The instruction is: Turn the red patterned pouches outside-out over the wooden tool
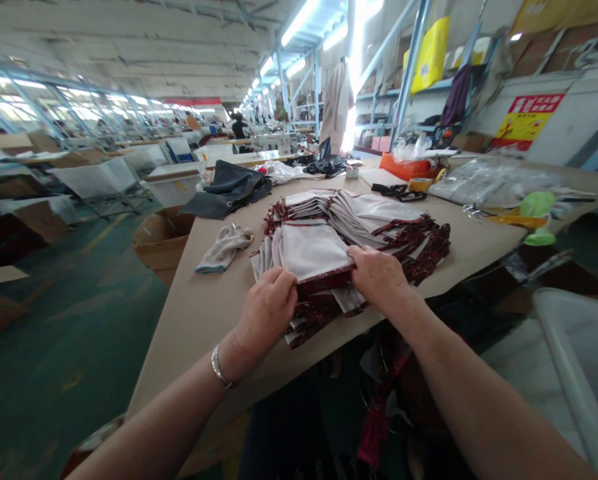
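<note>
A pale grey fabric piece with a dark red edge (316,250) lies on top of a stack in front of me. My left hand (271,303) pinches its near left corner. At the near right corner, the fingers of my right hand (379,273) are closed on the same piece. The dark red edge runs taut between both hands. Beneath and behind spreads a heap of similar fabric pieces (373,210), their red edges bunched toward the right. Thumb tips are partly hidden by the cloth.
Left of the stack lies a work glove (226,247) on the table (189,320). Farther back are dark grey cloth (229,190), an orange box (403,167), yellow tape (421,185) and clear plastic bags (499,183). A cardboard box (161,243) stands by the table's left edge.
</note>
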### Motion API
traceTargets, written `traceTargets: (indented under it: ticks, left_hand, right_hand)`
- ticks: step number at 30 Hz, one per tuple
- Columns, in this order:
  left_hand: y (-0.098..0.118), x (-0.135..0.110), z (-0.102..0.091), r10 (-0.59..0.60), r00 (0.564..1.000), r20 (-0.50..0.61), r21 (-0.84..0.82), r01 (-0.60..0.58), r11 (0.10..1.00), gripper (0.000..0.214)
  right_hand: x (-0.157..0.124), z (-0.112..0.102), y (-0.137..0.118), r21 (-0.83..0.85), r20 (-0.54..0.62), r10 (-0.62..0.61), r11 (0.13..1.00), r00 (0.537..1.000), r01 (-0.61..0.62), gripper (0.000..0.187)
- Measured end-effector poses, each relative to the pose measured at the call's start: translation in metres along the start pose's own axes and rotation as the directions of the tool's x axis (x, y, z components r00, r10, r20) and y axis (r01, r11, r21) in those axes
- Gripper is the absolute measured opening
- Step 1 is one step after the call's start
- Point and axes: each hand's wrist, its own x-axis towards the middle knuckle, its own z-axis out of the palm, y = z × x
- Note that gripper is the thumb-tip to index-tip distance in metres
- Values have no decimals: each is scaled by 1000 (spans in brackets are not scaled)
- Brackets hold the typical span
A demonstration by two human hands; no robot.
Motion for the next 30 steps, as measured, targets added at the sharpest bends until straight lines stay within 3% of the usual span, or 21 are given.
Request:
traceTargets:
  ticks: [3, 5, 7, 8, 10, 11, 13, 14, 16, 18, 19, 21, 24, 26, 28, 30]
  left_hand:
    - [10, -13, 7, -110, 986, 128, -137, 127, 982, 15]
    - [27, -25, 10, -226, 955, 191, -373, 284, 883, 13]
    - [53, -38, 13, -353, 885, 305, -643, 465, 609, 7]
    - [67, -44, 14, -394, 831, 393, -733, 542, 412, 4]
    - [95, -55, 21, -380, 708, 595, -762, 647, 11, 11]
    - [106, -59, 27, -345, 650, 677, -722, 677, -141, 16]
    - [122, -66, 42, -291, 562, 774, -632, 715, -299, 20]
    - [127, -70, 50, -274, 535, 800, -599, 739, -308, 20]
    - [132, -75, 63, -210, 507, 836, -546, 808, -220, 20]
    - [134, -76, 68, -34, 457, 889, -458, 882, -109, 25]
    - [136, -73, 67, 69, 416, 907, -409, 908, -96, 30]
    - [138, -60, 61, 195, 363, 911, -324, 924, -204, 33]
    - [142, -24, 56, 204, 401, 893, -271, 842, -467, 26]
    - [145, 0, 68, 184, 431, 883, -283, 803, -525, 17]
    - [147, 13, 93, 79, 435, 897, -332, 781, -530, 9]
    - [149, 14, 126, -64, 401, 914, -373, 767, -522, 6]
  right_hand:
    - [-44, -1, 13, 120, -62, 3, 993, 998, 4, 35]
    - [-86, 7, 16, 172, -121, -65, 981, 991, 85, 38]
    - [-131, 23, 17, 220, -90, -87, 970, 992, 105, 39]
    - [-152, 34, 19, 268, -30, -83, 959, 996, 89, 38]
    - [-185, 54, 22, 426, 112, -49, 905, 992, -3, 34]
    - [-196, 64, 24, 521, 174, -11, 850, 985, -83, 31]
    - [-210, 77, 30, 730, 268, 111, 625, 957, -277, 26]
    - [-213, 80, 33, 815, 310, 191, 451, 931, -364, 25]
    - [-215, 80, 38, 889, 398, 307, 104, 865, -446, 27]
    - [-216, 71, 41, 888, 452, 370, -101, 812, -448, 33]
    - [-217, 63, 42, 867, 497, 354, -169, 792, -468, 37]
    - [-217, 40, 45, 781, 613, 220, -318, 759, -538, 40]
    - [-200, 0, 57, 699, 634, 63, -473, 771, -537, 38]
    - [-174, -15, 73, 716, 596, 136, -538, 792, -446, 39]
    - [-144, -9, 93, 671, 616, 179, -629, 767, -392, 39]
    - [-121, 20, 110, 626, 655, 183, -675, 733, -391, 34]
